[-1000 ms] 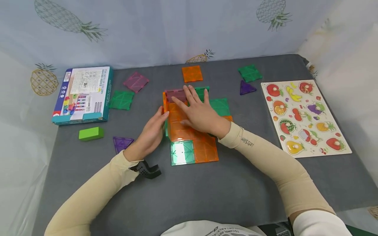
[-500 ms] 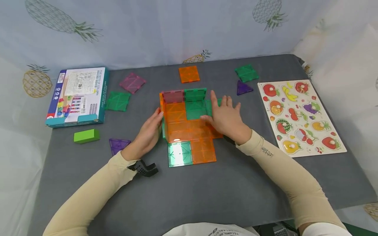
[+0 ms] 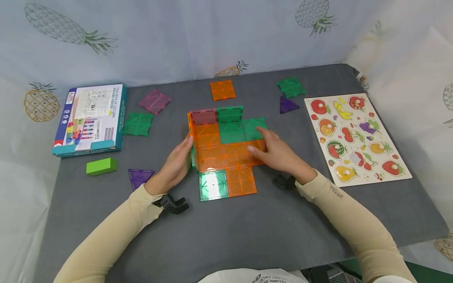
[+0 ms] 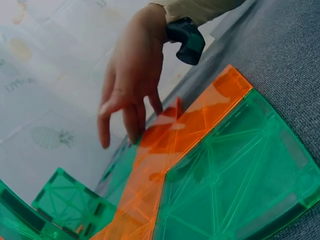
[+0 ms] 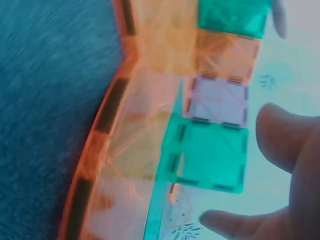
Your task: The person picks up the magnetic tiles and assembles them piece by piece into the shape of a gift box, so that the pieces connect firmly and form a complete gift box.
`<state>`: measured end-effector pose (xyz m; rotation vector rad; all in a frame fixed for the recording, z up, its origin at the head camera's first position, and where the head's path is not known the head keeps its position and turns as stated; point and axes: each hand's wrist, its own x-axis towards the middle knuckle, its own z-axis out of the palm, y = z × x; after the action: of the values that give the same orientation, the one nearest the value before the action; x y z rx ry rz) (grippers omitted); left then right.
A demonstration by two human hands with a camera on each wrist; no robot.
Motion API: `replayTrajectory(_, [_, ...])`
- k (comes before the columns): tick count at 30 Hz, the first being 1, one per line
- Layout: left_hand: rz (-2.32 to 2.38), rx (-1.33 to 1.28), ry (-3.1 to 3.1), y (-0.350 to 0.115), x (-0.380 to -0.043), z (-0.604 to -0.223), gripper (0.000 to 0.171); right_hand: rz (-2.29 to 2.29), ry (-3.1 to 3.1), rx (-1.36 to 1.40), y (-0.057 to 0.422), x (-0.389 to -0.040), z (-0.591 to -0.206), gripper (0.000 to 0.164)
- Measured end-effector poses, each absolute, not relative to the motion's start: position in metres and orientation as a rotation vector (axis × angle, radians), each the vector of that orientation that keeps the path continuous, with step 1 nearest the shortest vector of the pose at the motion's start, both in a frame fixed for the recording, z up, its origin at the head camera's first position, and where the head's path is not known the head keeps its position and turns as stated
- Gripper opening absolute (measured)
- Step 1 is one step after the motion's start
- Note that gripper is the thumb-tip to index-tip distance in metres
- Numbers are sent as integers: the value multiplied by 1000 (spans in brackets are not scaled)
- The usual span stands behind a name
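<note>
Translucent magnetic tiles form a joined panel in the middle of the table, with orange tiles (image 3: pixel 237 155) and green tiles (image 3: pixel 231 133) making up its floor. A pink tile (image 3: pixel 204 116) and a green tile (image 3: pixel 230 114) stand upright along its back edge. My left hand (image 3: pixel 175 164) lies along the raised left side, fingers extended against it. My right hand (image 3: pixel 279 153) is at the right end, thumb and forefinger spread over the tiles there. In the left wrist view that right hand (image 4: pixel 132 75) hangs with loose fingers beyond the orange tiles.
Loose tiles lie around: pink (image 3: pixel 155 101), green (image 3: pixel 138 124), purple triangles (image 3: pixel 288 105), orange (image 3: pixel 222 90). A boxed bead set (image 3: pixel 90 118) and a green block (image 3: pixel 101 166) are at left. On the right lies a fruit puzzle board (image 3: pixel 357 139).
My right hand has moved from over the upright tiles at the back to the panel's right end, uncovering the pink and green tiles. My left hand stays at the left side.
</note>
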<state>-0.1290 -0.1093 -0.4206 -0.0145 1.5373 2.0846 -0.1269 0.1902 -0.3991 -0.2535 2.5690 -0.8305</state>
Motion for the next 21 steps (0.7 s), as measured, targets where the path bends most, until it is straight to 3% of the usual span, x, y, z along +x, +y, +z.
replayTrajectory(21, [2075, 66, 1560, -111, -128, -424, 75, -1049, 2607, -409, 157, -103, -379, 93])
